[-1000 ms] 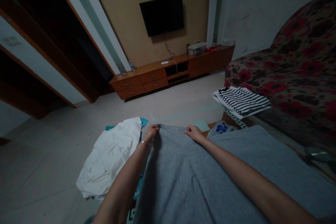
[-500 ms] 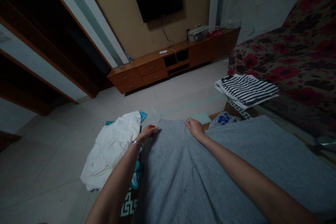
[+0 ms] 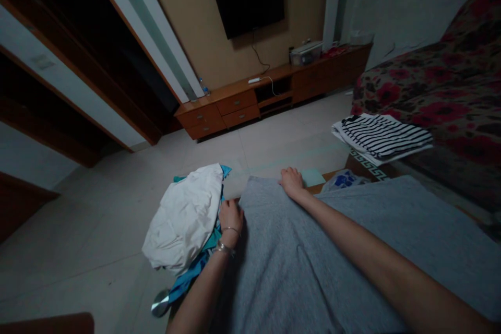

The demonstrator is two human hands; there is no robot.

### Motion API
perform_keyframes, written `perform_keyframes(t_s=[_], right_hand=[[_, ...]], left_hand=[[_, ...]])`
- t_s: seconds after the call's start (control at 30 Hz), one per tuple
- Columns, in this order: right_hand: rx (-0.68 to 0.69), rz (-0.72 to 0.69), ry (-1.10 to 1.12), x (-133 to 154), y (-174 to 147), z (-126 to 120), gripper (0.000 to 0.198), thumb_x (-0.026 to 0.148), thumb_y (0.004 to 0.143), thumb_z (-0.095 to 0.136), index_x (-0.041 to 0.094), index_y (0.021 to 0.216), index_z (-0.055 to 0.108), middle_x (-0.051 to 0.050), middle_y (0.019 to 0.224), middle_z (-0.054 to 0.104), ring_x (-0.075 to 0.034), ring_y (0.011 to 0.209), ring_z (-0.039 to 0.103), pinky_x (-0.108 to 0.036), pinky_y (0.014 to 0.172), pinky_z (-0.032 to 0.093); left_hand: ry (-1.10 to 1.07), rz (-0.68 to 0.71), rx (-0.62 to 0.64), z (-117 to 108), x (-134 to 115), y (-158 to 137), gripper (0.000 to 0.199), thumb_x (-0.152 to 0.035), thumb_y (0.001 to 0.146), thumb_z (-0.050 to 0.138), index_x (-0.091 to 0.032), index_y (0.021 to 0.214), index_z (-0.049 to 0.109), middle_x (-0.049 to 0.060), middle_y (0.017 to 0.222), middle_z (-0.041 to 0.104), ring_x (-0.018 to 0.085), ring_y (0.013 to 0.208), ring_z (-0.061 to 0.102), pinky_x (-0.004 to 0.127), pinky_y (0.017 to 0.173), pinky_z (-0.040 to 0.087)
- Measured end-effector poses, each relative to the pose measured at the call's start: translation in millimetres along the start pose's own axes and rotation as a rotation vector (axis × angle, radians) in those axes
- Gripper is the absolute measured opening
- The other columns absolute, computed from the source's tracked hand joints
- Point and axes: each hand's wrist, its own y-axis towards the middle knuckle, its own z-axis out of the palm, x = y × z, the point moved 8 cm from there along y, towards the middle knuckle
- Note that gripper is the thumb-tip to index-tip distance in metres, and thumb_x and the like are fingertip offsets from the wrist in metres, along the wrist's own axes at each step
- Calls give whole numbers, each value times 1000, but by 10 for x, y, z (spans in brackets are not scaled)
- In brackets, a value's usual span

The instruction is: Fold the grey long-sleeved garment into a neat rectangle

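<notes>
Grey cloth (image 3: 313,261): spread flat before you, under both arms. Your right hand (image 3: 291,182) rests flat, fingers down, on its far edge; your left hand (image 3: 230,216) lies at its left edge, beside the white garment (image 3: 183,216). Whether either hand pinches fabric cannot be told. Near end cut off.

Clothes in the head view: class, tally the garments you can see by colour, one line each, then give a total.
Grey cloth: 1
White garment: 1
Blue garment: 1
Striped top: 1
Total: 4
</notes>
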Motion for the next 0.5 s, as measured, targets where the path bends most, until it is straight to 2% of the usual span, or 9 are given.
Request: perform_keyframes(t_s=[0.1,0.17,0.27,0.37,0.5], right_hand=[[72,-110,23,440,228,147,32,36,88,57,17,112,64,-14,117,61,-24,113,52,-32,91,40],[122,-140,39,726,355,302,37,42,86,59,17,113,64,-14,117,61,-24,112,53,-32,90,41],[186,-147,46,1044,486,514,44,40,75,71,15,110,66,-16,118,61,-29,114,52,-35,90,41],[261,-182,56,1199,564,623,38,29,66,77,13,99,69,-16,109,65,-29,106,57,-34,85,43],[285,-315,124,1253,603,461,28,25,72,70,12,96,69,-12,102,68,-22,92,61,-25,74,43]], left_hand=[[118,264,-137,-10,-233,-465,53,-20,83,58,-15,133,44,16,144,40,29,135,34,46,108,32],[177,375,-123,92,-304,-746,56,-26,85,57,-14,137,41,15,148,37,29,139,30,48,110,32],[226,416,-61,251,-268,-997,56,-33,88,54,-14,139,40,13,150,35,30,140,29,53,110,32],[215,444,-51,304,-213,-1087,51,-31,91,49,-15,139,41,12,149,38,29,140,30,56,111,31],[114,531,-57,304,-212,-1114,44,-24,92,46,-16,135,46,11,144,44,25,137,36,52,111,34]])
